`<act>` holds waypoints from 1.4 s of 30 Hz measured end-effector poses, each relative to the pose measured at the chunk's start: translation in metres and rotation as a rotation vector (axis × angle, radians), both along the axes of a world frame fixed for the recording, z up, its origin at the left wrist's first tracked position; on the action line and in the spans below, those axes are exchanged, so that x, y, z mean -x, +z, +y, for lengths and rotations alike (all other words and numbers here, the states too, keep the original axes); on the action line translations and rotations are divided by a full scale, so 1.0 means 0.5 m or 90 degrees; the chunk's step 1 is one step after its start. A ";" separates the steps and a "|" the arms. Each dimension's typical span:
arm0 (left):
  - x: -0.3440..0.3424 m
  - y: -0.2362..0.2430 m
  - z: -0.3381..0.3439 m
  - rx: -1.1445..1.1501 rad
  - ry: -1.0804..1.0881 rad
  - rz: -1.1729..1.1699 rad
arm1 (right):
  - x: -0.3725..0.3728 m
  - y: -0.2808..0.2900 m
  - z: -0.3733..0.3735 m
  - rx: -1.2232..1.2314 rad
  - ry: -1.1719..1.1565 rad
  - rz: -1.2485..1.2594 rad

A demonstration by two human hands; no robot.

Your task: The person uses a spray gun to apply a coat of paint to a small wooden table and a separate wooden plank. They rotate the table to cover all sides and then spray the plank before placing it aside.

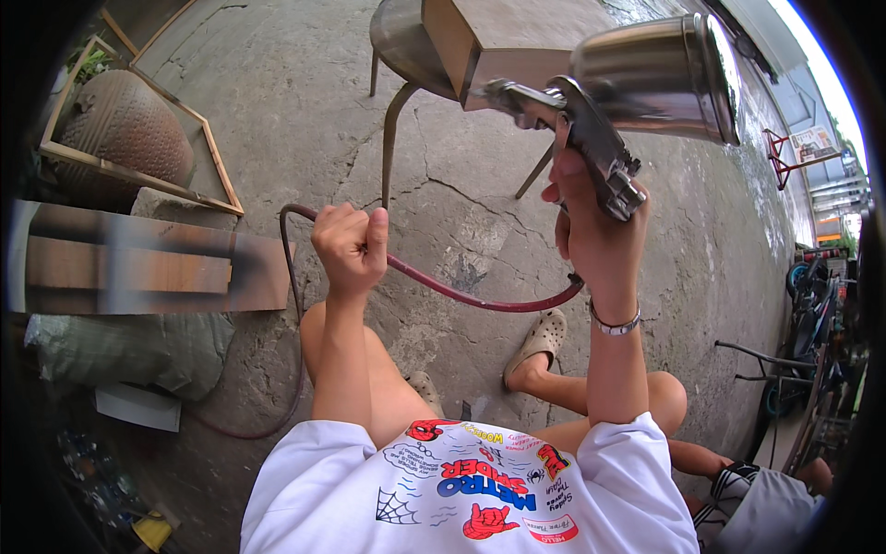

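Note:
My right hand (pixel 595 217) is wrapped round the handle of a metal spray gun (pixel 591 129), raised ahead of me on the right. A large silver paint cup (pixel 651 78) is attached to the gun, whose nozzle end points left. From below the handle a dark red air hose (pixel 480 300) sags across to my left hand (pixel 349 247), which is closed round it in a fist, thumb up. Beyond the nozzle stands an open wooden box (pixel 521 60) on a round metal stool (pixel 401 42); the gun and cup hide part of the box.
At the left are a big textured clay jar (pixel 125 129), a wooden frame (pixel 217 166), a blurred wooden board (pixel 166 268) and a stuffed sack (pixel 138 351). Another person (pixel 766 503) is at lower right, near bicycles (pixel 803 323). The concrete floor (pixel 461 212) is cracked.

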State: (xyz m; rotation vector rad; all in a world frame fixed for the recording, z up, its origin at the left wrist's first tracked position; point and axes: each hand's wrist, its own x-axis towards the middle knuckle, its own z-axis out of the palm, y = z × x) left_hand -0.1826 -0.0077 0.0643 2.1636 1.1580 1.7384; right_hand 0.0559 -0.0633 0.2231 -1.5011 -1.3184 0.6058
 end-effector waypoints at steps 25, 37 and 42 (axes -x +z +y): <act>-0.104 0.002 -0.003 0.017 -0.083 0.080 | -0.204 -0.016 0.079 -0.065 -0.292 -0.049; -0.177 -0.011 -0.015 0.036 -0.156 0.101 | -0.335 -0.025 0.111 -0.067 -0.376 -0.105; -0.189 -0.008 -0.023 0.056 -0.176 0.103 | -0.354 -0.026 0.113 -0.165 -0.457 -0.130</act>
